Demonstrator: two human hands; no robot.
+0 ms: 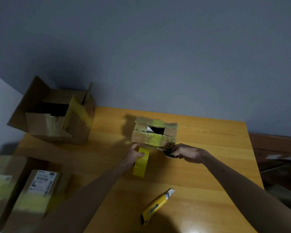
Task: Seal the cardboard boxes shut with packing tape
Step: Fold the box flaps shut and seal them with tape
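Note:
A small cardboard box [154, 133] wrapped in yellow tape sits mid-table, its top partly open with a dark gap. My left hand [135, 154] grips a yellow tape roll [141, 163] just in front of the box, and a strip of tape runs from the roll toward the box's front. My right hand [186, 153] holds dark scissors [170, 153] at the box's front right corner, their blades at the stretched tape.
A large open cardboard box [57, 115] stands at the table's back left. Taped boxes with a shipping label [40, 182] lie at the near left. A yellow utility knife [158, 206] with its blade out lies on the wooden table [208, 165] near me.

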